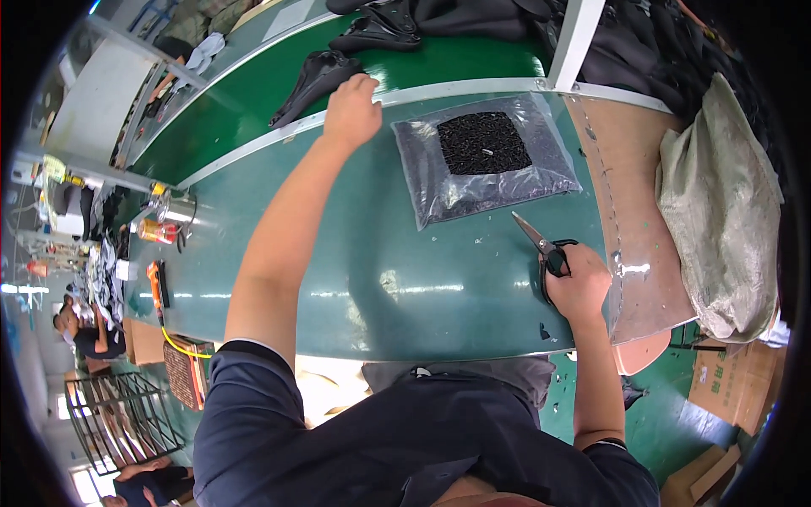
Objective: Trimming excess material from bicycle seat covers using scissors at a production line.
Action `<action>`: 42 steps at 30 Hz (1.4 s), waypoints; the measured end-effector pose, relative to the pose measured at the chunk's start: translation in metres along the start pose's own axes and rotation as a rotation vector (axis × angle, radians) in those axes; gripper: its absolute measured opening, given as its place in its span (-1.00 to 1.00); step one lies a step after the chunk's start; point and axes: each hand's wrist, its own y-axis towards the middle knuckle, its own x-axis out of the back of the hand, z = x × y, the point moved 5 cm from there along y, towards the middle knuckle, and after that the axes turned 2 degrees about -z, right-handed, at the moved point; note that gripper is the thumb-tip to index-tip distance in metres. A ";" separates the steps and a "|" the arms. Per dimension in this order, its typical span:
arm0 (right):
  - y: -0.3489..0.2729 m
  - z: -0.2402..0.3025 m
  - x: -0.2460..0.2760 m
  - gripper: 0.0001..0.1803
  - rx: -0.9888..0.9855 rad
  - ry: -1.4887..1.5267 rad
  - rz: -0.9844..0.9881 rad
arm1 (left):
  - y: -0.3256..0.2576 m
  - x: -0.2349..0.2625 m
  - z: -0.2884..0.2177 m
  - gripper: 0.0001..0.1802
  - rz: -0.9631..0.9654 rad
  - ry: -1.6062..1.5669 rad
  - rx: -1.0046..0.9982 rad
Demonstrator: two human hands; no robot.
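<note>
My left hand point(353, 111) reaches across the table to a green belt, its fingers curled at the near end of a black saddle-shaped piece point(317, 83). The fingers' inner side is hidden, but they look closed on that end. Low over the right of the table, my right hand point(581, 281) grips black-handled scissors point(551, 252), the blades pointing up and left. Between the hands and farther off lies a clear plastic bag point(422, 190) of small black bits point(484, 142). The bits show through a square area, with one small pale piece on top.
More black moulded pieces point(473, 17) lie along the far belt and in a heap behind the white post point(579, 42). A woven sack point(718, 211) stands at the right. An orange-handled tool point(155, 283) with a yellow hose and a red can point(158, 231) sit left. Other people point(93, 329) are far left.
</note>
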 end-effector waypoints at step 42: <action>-0.039 0.012 0.008 -0.62 -0.051 0.159 0.001 | -0.235 0.114 -0.251 -0.40 0.391 -0.259 -0.474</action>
